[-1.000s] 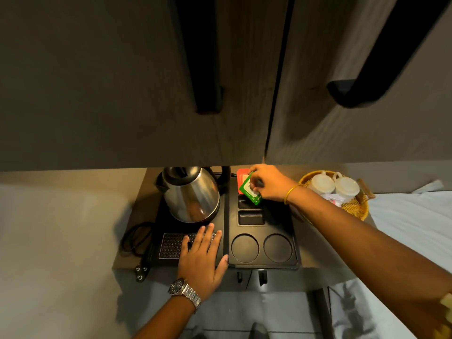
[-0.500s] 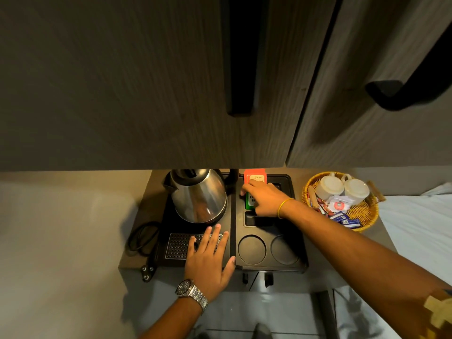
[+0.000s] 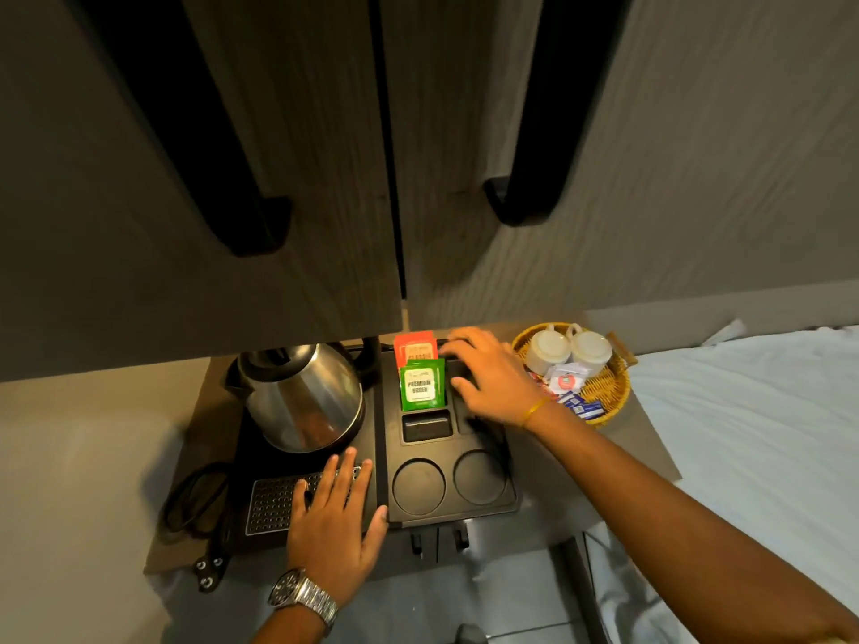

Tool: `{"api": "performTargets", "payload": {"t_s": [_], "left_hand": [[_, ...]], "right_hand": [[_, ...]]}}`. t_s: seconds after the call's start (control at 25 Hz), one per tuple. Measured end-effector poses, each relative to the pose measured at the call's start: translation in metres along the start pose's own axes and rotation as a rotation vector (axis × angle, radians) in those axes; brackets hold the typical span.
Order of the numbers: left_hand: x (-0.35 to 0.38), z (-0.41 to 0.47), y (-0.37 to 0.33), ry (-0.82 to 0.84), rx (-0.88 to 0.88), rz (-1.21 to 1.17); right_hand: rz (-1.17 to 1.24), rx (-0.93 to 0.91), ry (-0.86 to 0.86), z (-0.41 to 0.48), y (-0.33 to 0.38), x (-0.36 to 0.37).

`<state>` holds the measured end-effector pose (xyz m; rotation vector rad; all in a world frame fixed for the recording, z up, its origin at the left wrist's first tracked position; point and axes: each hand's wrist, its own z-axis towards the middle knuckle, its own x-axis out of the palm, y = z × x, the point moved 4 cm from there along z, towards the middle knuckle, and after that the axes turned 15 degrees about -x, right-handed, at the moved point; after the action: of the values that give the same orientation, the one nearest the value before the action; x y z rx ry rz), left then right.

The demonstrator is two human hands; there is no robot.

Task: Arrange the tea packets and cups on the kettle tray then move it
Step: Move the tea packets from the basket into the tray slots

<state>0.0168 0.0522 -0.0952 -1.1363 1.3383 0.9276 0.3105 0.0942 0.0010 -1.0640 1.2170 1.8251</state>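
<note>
At bench centre: kettle tray (image 3: 506,502), black, with kettle (image 3: 302,397) seated at 9 o'clock of the packet slots. Green tea packet (image 3: 422,384) standing upright in a rear slot, orange tea packet (image 3: 413,348) upright just behind it at 12 o'clock; upright so labels read from the front, probably. Small slot in front of green packet empty. Two round cup wells (image 3: 448,478) at 6 o'clock, both empty. Cups (image 3: 569,348), two, white, upturned in wicker basket (image 3: 609,392) at 3 o'clock of tray, loose sachets beside them. Packets partly arranged; cups not yet placed.

Left hand (image 3: 332,518): flat, fingers spread, palm down over drip grille and tray's front edge; likely steadying the tray. Grip released, nothing held.

Right hand (image 3: 488,378): over rear right slots, just beside green packet, not touching it. Fingers loosely curled, grip slack, nothing visibly grasped.
</note>
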Motion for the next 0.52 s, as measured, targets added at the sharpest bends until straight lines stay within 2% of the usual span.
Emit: {"api": "performTargets", "payload": {"t_s": [0.12, 0.28, 0.4, 0.52], "left_hand": [[-0.001, 0.000, 0.000, -0.018, 0.013, 0.003], [0.000, 0.001, -0.002, -0.033, 0.037, 0.021], [-0.002, 0.001, -0.002, -0.039, 0.038, 0.021], [-0.002, 0.000, -0.005, -0.042, 0.038, 0.018]], "right_hand": [[0.032, 0.127, -0.097, -0.064, -0.044, -0.040], [-0.094, 0.462, -0.042, -0.137, -0.107, -0.065], [-0.137, 0.500, 0.037, -0.150, -0.123, -0.055], [-0.187, 0.450, 0.016, -0.137, -0.125, -0.045]]}}
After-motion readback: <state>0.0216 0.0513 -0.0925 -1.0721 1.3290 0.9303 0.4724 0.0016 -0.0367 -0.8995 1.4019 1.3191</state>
